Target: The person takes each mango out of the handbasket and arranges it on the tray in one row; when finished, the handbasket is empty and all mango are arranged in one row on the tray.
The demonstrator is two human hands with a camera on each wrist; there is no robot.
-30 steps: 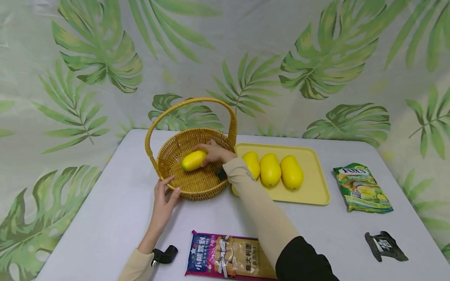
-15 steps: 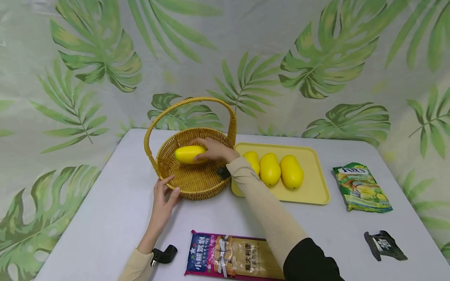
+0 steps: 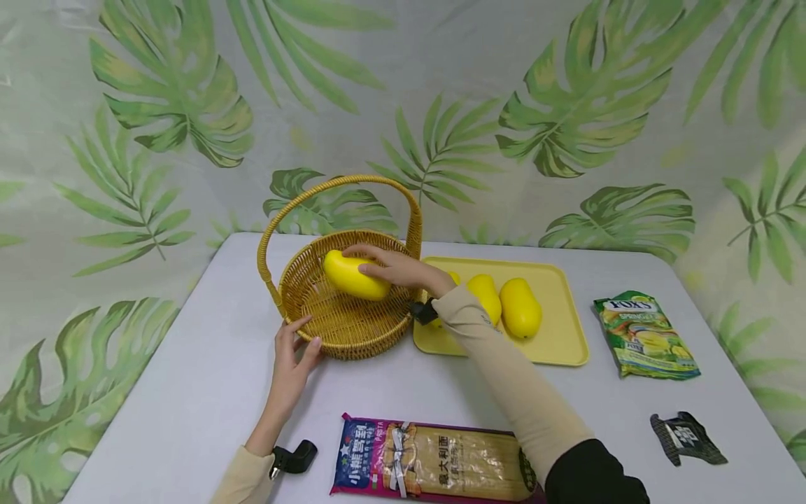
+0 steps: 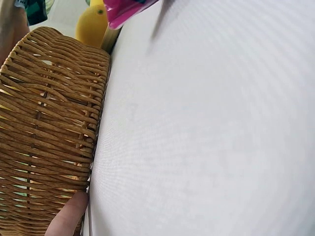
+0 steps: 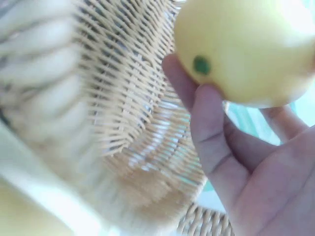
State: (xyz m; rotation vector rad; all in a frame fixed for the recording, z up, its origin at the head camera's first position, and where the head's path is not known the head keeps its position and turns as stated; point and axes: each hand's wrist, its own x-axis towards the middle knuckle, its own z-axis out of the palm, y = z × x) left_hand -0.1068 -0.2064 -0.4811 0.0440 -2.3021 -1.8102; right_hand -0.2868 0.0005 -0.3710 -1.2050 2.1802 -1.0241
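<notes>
In the head view, my right hand [image 3: 403,269] holds a yellow mango [image 3: 352,276] over the round wicker basket [image 3: 352,343]. Its thumb and fingers wrap the mango [image 5: 241,44] in the right wrist view, where a green stem spot shows. My left hand [image 3: 294,357] grips the basket's near left rim, one finger over the edge and the thumb outside. In the left wrist view, a digit of the left hand [image 4: 69,216] touches the woven wall low down. More mangoes [image 3: 521,308] lie on a yellow tray [image 3: 563,350], partly hidden by the right forearm.
A tall arched handle [image 3: 340,183] rises over the basket. A pasta packet [image 3: 434,458] lies at the table's front, partly under the right sleeve. To the right are a green candy bag [image 3: 645,336] and a small black packet [image 3: 688,439]. Leaf-printed cloth [image 3: 453,105] hangs behind.
The right hand has lifted the mango from low in the basket and drawn it to the right, turning it. The left hand and basket have stayed in place.
</notes>
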